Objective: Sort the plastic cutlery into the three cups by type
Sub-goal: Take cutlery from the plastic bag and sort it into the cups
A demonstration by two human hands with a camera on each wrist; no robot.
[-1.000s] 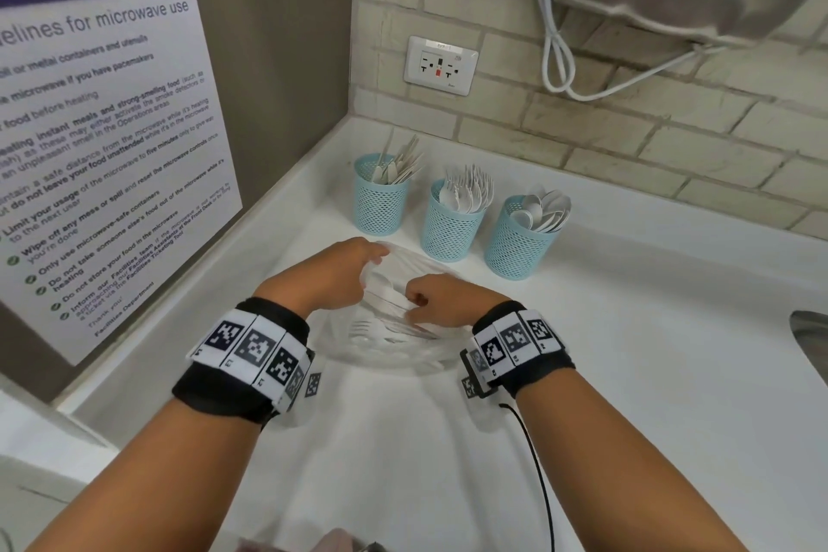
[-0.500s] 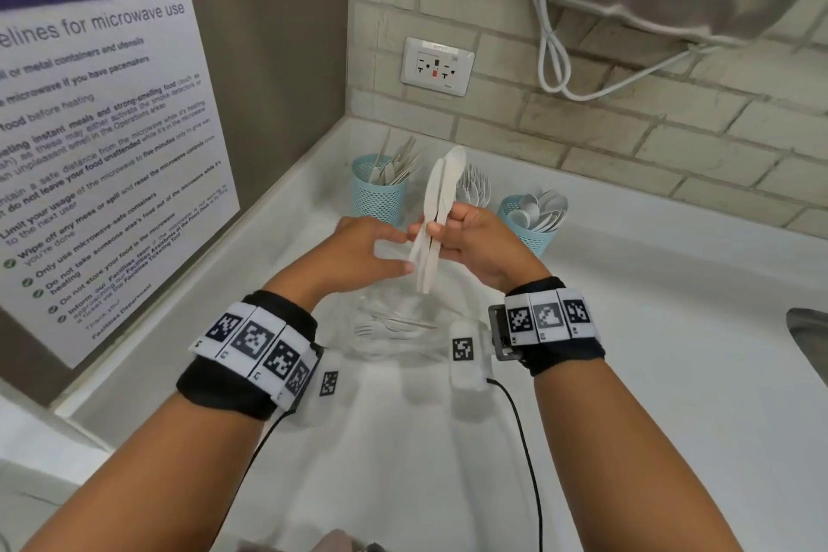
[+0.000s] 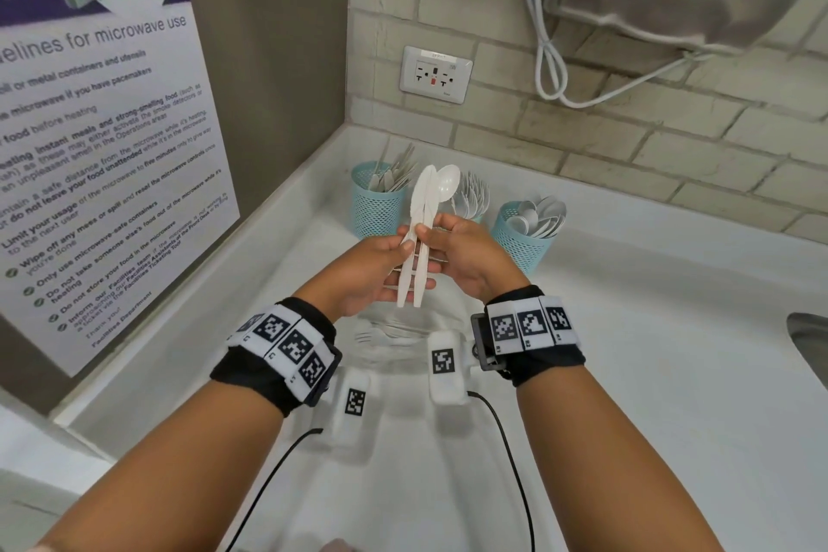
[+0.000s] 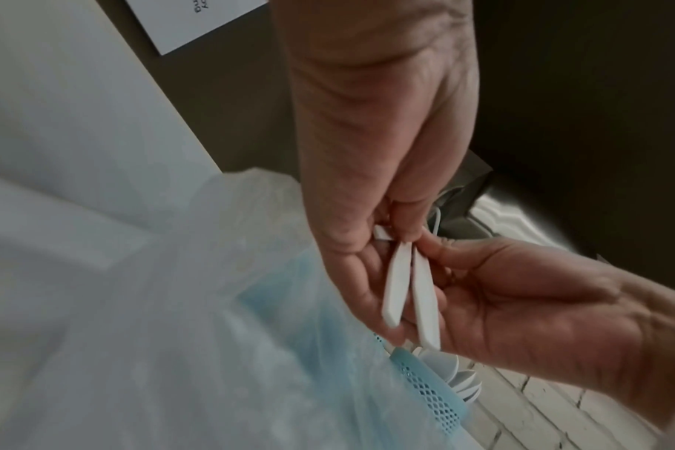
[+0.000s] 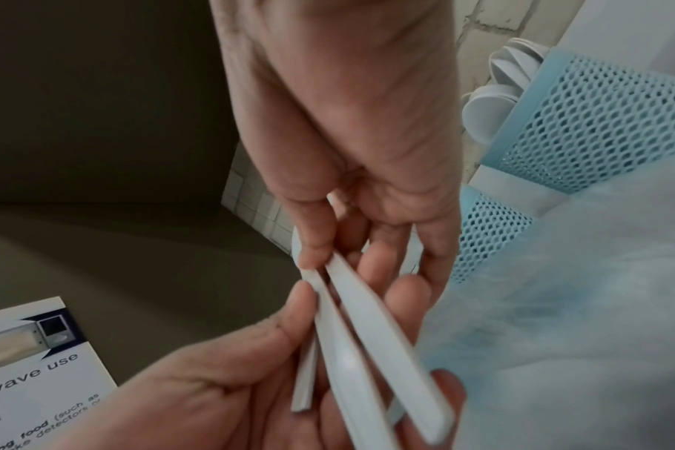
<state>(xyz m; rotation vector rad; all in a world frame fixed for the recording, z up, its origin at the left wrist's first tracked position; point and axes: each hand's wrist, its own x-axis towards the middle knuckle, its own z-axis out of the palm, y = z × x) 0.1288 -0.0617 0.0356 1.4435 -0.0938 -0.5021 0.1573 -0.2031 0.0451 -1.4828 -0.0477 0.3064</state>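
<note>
At centre frame, our right hand (image 3: pixel 466 255) and left hand (image 3: pixel 372 273) together pinch a knife (image 3: pixel 419 211) and a spoon (image 3: pixel 443 188), which we have just lifted from the clear bag (image 3: pixel 394 341) below, so sorting can continue. The three cups (image 3: pixel 375 206) stand just behind on the table (image 3: pixel 627 350), already stocked. The right wrist view alone shows a third handle (image 5: pixel 303 380).

The middle pale blue mesh plastic cup (image 3: pixel 476 217) is almost wholly hidden behind the white plastic spoon (image 3: pixel 446 184) and right hand (image 3: pixel 466 258). The clear plastic bowl (image 3: pixel 394 334) near the white counter's front edge is partly hidden; its cutlery is too faint to count.
</note>
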